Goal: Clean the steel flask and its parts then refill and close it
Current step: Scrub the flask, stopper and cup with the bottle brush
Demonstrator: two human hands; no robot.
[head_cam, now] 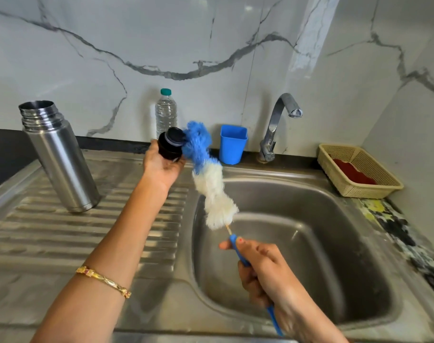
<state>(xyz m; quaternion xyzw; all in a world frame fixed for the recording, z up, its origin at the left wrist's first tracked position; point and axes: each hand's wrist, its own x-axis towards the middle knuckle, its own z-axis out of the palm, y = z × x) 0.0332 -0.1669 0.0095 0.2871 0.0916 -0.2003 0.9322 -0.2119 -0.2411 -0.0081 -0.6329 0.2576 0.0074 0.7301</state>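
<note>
**Flask stopper meets the brush above the sink**

A person's left hand (pixel 162 167) grips a black flask stopper (pixel 171 146), fingers curled round its body, above the seam where the ribbed drainboard (pixel 62 231) joins the sink basin (pixel 310 243). The right hand (pixel 265 271) is closed round the blue handle of a bottle brush (pixel 206 174), whose blue bristle tip touches the stopper's grey-ringed end; the white bristles trail down over the basin's left rim. The steel flask (pixel 58 157), uncapped and with its threaded neck bare, stands upright on the drainboard's rear left part, well apart from both hands. Along the back edge stand a clear water bottle (pixel 165 112) with a teal cap, holding clear liquid, and a blue plastic cup (pixel 232 144), contents unseen, beside the tap (pixel 275 125). At the right rear corner sits a beige basket (pixel 374 191) holding something red.
</note>
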